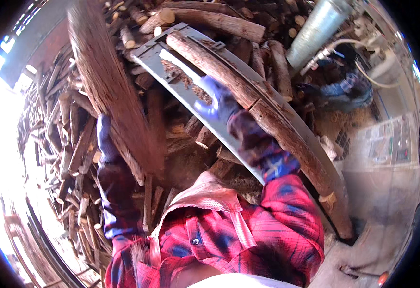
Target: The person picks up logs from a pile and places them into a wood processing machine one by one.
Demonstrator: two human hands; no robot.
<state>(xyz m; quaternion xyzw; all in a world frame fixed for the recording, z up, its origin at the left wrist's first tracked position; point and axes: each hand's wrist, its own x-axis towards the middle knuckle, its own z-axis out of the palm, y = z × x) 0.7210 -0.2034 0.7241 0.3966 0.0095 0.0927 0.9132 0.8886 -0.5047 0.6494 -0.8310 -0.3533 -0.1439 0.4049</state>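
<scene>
My left hand (106,144), in a blue glove, grips a long rough slab of wood (109,86) that rises tilted toward the upper left and is blurred. My right hand (217,101), also gloved in blue, rests with fingers spread on a grey metal trough (166,72), right beside a long bark-covered log (267,120) lying in that trough. Bits of bark lie on the metal near the fingers. My red plaid shirt fills the lower middle.
A big heap of cut logs and split wood (66,144) covers the left and top. A silver duct (318,29) and hoses stand at the upper right. A person in a plaid shirt (347,89) crouches there on sawdust.
</scene>
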